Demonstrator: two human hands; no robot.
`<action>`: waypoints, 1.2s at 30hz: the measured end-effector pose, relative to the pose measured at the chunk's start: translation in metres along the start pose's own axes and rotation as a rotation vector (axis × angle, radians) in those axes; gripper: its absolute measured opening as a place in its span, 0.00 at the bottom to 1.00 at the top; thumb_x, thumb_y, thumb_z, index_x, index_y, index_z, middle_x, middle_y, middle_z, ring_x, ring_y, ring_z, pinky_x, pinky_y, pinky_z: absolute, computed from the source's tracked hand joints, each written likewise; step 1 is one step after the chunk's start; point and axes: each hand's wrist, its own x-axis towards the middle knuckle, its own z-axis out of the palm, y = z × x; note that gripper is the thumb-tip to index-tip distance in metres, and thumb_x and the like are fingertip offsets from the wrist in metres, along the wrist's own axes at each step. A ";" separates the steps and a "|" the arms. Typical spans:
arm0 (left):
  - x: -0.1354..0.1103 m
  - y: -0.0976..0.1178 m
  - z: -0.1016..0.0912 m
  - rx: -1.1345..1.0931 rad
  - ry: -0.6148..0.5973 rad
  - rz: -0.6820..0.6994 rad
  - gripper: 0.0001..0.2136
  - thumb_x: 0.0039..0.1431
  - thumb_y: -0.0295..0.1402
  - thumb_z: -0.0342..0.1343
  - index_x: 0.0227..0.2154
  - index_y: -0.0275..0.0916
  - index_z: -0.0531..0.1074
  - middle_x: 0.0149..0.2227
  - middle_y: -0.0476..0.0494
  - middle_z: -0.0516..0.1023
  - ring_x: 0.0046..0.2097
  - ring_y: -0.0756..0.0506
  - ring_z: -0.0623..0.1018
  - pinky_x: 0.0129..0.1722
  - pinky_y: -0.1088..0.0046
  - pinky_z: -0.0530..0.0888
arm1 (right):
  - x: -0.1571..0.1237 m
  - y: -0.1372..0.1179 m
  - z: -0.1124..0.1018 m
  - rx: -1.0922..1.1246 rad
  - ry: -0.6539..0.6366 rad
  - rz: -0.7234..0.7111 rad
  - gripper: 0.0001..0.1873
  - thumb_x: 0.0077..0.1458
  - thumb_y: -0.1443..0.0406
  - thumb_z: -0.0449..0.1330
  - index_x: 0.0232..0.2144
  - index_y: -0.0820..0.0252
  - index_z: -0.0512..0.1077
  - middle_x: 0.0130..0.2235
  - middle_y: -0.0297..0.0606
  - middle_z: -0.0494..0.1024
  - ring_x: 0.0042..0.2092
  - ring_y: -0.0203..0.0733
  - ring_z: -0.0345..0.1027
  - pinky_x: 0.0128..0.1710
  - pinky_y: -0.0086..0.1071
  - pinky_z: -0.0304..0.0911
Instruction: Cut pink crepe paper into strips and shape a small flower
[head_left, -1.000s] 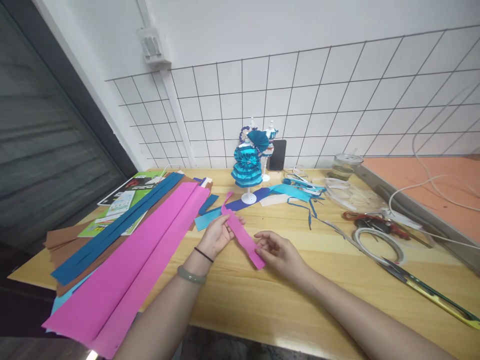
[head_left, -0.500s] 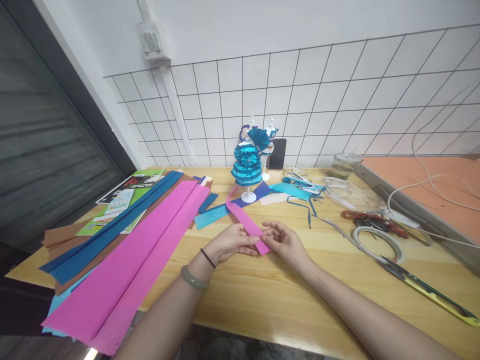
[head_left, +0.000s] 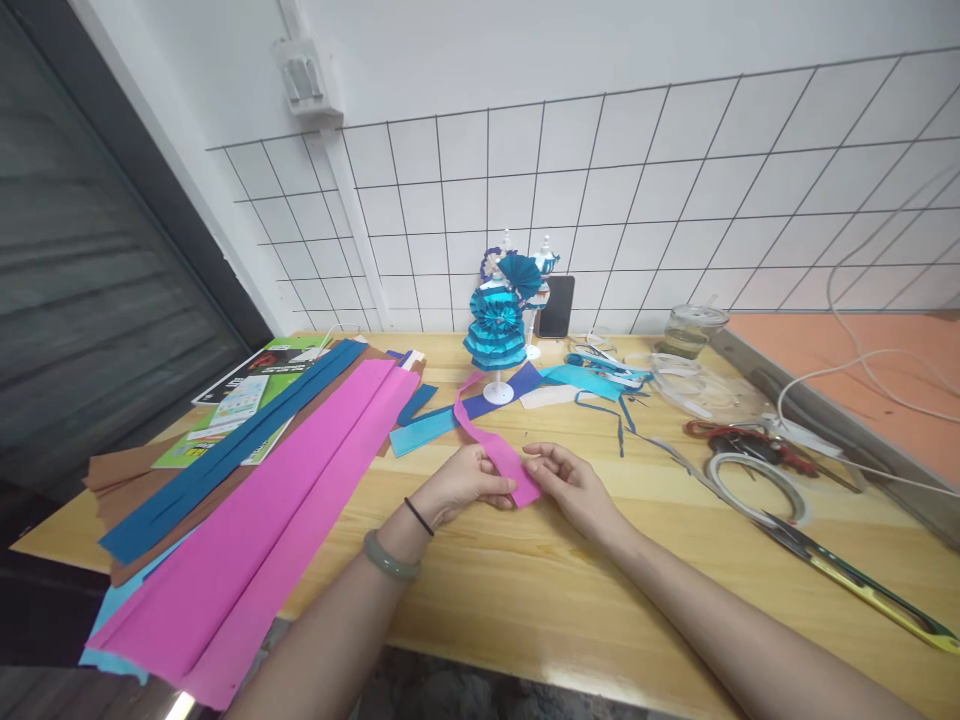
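Observation:
A pink paper strip [head_left: 499, 452] lies across the middle of the wooden table [head_left: 540, 590]. Its near end is pinched between both my hands. My left hand [head_left: 463, 484], with a black band and a green bangle on the wrist, grips the strip from the left. My right hand [head_left: 571, 484] grips the same end from the right, fingers curled. The far end of the strip curls up near the white base of a blue paper dress figure [head_left: 495, 330].
Large pink [head_left: 262, 520], dark blue [head_left: 225, 450] and brown paper sheets lie at the left. Blue paper scraps [head_left: 592, 385] lie behind my hands. Scissors [head_left: 840, 570], a tape ring [head_left: 757, 485], a glass jar [head_left: 690, 330], a phone [head_left: 556, 307] and cables lie right.
My left hand slid along the strip toward the right hand, so both now pinch the near end. The strip's far end has lifted and curled a little.

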 end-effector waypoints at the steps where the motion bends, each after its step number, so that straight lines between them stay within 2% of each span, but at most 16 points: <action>1: 0.000 0.000 0.001 0.006 -0.003 0.000 0.16 0.39 0.30 0.64 0.34 0.30 0.72 0.32 0.38 0.76 0.30 0.48 0.76 0.31 0.72 0.74 | 0.000 0.000 0.000 0.004 -0.010 -0.007 0.25 0.41 0.51 0.63 0.37 0.61 0.65 0.25 0.33 0.72 0.27 0.35 0.66 0.28 0.30 0.61; 5: -0.001 0.001 0.001 0.029 -0.010 0.003 0.16 0.40 0.31 0.64 0.34 0.29 0.72 0.32 0.37 0.76 0.28 0.49 0.75 0.31 0.72 0.74 | -0.001 0.002 0.001 0.015 -0.030 -0.019 0.24 0.40 0.53 0.64 0.36 0.61 0.64 0.23 0.31 0.72 0.26 0.34 0.66 0.30 0.31 0.62; 11: -0.001 0.000 0.001 0.005 -0.035 0.033 0.17 0.42 0.32 0.63 0.37 0.30 0.71 0.36 0.35 0.76 0.33 0.46 0.76 0.33 0.70 0.74 | 0.000 0.005 0.000 -0.019 -0.008 -0.043 0.24 0.40 0.53 0.64 0.36 0.60 0.65 0.25 0.33 0.72 0.27 0.35 0.67 0.30 0.32 0.63; 18: -0.001 0.002 0.002 0.014 0.018 0.017 0.15 0.42 0.33 0.64 0.34 0.30 0.71 0.30 0.38 0.77 0.26 0.49 0.75 0.28 0.74 0.73 | -0.002 0.002 0.001 -0.010 -0.011 -0.040 0.23 0.42 0.53 0.63 0.36 0.61 0.65 0.25 0.32 0.71 0.27 0.35 0.66 0.30 0.30 0.62; 26: 0.002 0.002 -0.001 -0.009 0.074 0.061 0.16 0.43 0.33 0.63 0.35 0.29 0.72 0.32 0.36 0.77 0.30 0.48 0.77 0.30 0.75 0.73 | -0.002 0.001 0.000 0.024 -0.021 0.034 0.22 0.43 0.52 0.61 0.36 0.61 0.65 0.23 0.31 0.71 0.24 0.33 0.65 0.26 0.29 0.60; 31: 0.000 0.006 -0.001 -0.036 0.097 0.037 0.16 0.44 0.34 0.62 0.36 0.29 0.71 0.33 0.36 0.77 0.31 0.47 0.77 0.32 0.73 0.74 | 0.000 0.003 -0.001 0.040 -0.067 -0.020 0.22 0.40 0.57 0.65 0.37 0.60 0.67 0.30 0.35 0.74 0.31 0.35 0.69 0.34 0.31 0.63; 36: 0.000 0.006 -0.002 -0.026 0.109 0.034 0.17 0.47 0.38 0.60 0.36 0.30 0.70 0.33 0.36 0.77 0.29 0.48 0.77 0.32 0.73 0.74 | -0.001 0.005 -0.001 0.004 -0.061 -0.057 0.21 0.42 0.58 0.64 0.38 0.60 0.66 0.29 0.35 0.74 0.30 0.36 0.69 0.34 0.32 0.64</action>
